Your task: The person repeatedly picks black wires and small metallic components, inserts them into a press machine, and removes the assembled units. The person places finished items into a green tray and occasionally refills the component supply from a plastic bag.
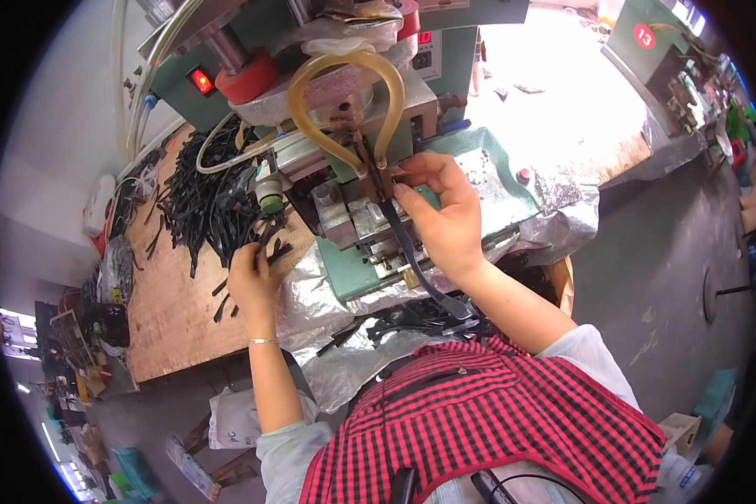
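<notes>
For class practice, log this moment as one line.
left hand: at black strips; right hand: at machine; dark strap: trailing from machine

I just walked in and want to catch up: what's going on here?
A person in a red-and-black checked apron has both hands at a workbench. The right hand has its fingers at the central metal block of a green machine, and a long dark strip runs down from there. The left hand is at the edge of a heap of black strips; whether it grips one is hard to tell.
</notes>
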The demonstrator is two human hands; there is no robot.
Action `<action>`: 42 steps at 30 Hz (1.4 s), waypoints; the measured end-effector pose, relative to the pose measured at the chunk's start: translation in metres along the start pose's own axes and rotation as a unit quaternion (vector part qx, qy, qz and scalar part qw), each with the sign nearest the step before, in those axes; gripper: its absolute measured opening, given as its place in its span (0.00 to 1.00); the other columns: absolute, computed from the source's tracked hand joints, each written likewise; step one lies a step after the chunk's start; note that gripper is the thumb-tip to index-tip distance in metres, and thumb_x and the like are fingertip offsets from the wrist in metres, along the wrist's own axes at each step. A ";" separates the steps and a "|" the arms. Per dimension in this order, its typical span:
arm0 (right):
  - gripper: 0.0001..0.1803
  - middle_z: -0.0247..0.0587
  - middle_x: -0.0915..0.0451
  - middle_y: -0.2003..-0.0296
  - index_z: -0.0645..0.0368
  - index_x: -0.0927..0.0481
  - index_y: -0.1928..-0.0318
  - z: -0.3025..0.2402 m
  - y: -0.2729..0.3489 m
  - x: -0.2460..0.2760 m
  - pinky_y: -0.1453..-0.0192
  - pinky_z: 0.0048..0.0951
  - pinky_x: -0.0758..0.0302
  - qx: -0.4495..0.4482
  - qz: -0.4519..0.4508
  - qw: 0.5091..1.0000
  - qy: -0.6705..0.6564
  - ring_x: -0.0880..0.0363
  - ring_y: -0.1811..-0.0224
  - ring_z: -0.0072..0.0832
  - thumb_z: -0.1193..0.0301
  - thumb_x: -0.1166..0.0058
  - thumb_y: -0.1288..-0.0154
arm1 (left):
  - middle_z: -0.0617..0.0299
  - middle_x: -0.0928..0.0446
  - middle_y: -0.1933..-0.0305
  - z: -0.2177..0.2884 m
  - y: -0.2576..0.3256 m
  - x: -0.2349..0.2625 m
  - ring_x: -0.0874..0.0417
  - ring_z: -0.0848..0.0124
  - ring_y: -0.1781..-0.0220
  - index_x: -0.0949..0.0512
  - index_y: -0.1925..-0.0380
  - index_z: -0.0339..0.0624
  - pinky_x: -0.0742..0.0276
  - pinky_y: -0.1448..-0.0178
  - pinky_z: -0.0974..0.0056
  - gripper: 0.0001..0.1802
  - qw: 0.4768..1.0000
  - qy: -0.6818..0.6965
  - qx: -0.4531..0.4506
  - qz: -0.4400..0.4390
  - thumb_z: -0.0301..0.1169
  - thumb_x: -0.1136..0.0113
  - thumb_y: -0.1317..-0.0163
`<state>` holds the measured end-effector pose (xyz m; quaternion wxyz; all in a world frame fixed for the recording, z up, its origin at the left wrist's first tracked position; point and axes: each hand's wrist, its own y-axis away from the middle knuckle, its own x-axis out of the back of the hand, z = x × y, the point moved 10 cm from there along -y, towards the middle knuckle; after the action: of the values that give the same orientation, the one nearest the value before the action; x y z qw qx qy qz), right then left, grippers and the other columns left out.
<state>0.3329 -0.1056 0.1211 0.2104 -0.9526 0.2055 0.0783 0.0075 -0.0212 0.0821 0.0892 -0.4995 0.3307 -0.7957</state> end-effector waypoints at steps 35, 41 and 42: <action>0.07 0.41 0.19 0.63 0.58 0.16 0.66 0.006 0.023 0.125 0.46 0.43 0.23 0.027 0.006 0.804 0.593 0.20 0.52 0.44 0.70 0.33 0.43 | 0.53 0.11 0.59 0.241 0.005 0.048 0.15 0.67 0.74 0.13 0.62 0.41 0.23 0.74 0.67 0.15 0.897 0.271 -0.342 0.067 0.20 0.23 0.51; 0.06 0.40 0.18 0.65 0.56 0.17 0.70 0.017 0.010 0.115 0.50 0.44 0.22 0.016 -0.031 0.760 0.649 0.18 0.55 0.44 0.69 0.33 0.43 | 0.49 0.14 0.44 0.230 0.018 0.054 0.12 0.65 0.64 0.14 0.52 0.41 0.23 0.65 0.69 0.22 0.933 0.268 -0.240 -0.019 0.23 0.24 0.51; 0.06 0.40 0.18 0.66 0.56 0.17 0.70 0.015 0.013 0.119 0.51 0.45 0.22 0.020 -0.018 0.767 0.641 0.18 0.56 0.45 0.69 0.33 0.43 | 0.48 0.14 0.43 0.222 0.033 0.056 0.12 0.65 0.64 0.14 0.53 0.41 0.21 0.63 0.68 0.22 0.936 0.259 -0.237 -0.017 0.22 0.23 0.51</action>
<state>0.4342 -0.1526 0.0742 0.0504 -0.7802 0.2766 -0.5588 0.1638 -0.1697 0.1655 -0.1340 -0.2879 0.5133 -0.7973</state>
